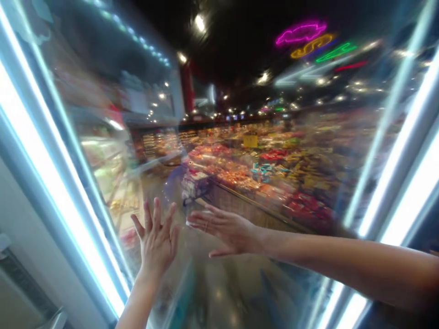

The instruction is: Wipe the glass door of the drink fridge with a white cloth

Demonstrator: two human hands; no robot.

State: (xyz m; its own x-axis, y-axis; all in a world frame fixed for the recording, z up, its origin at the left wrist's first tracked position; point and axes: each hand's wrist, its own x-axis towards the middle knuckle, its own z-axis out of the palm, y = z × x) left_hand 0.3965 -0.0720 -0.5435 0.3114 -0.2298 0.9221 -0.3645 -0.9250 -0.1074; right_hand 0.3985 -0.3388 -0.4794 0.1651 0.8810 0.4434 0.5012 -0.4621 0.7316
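My left hand (158,242) is raised at lower centre-left, its fingers spread apart, with nothing visible in it. To its right, my right hand (226,230) reaches in from the right edge with its fingers stretched out sideways and its thumb apart. A small pale patch shows at its fingertips; I cannot make out what it is. Both hands are before a see-through pane (212,278) with faint reflections. Whether either palm touches the pane I cannot tell.
Bright light tubes (51,151) slant down the left side, and more tubes (408,137) line the right. Beyond, blurred, are a long display of colourful goods (274,169), a loaded shopping cart (194,183), a yellow sign (250,141) and neon shapes (302,34).
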